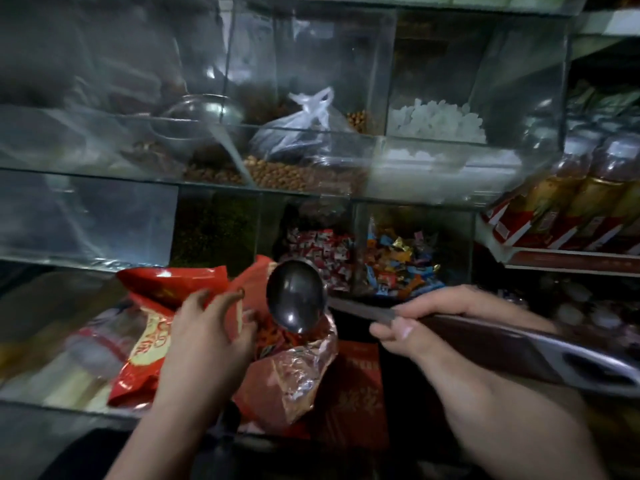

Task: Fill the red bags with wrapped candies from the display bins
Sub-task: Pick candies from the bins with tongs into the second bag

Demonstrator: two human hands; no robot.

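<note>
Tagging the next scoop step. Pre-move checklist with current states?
1. Right hand grips the ladle by its handle: ok.
2. Ladle's bowl tipped over the bag mouth, no candy visible in it: ok.
3. Red bag mouth open, wrapped candies visible inside: ok.
4. Left hand at the bag's rim; whether it actually pinches the rim: cannot tell.
5. Red-and-white candy bin and mixed candy bin both stocked, directly behind the ladle: ok.
6. Room left in the bag: cannot tell.
</note>
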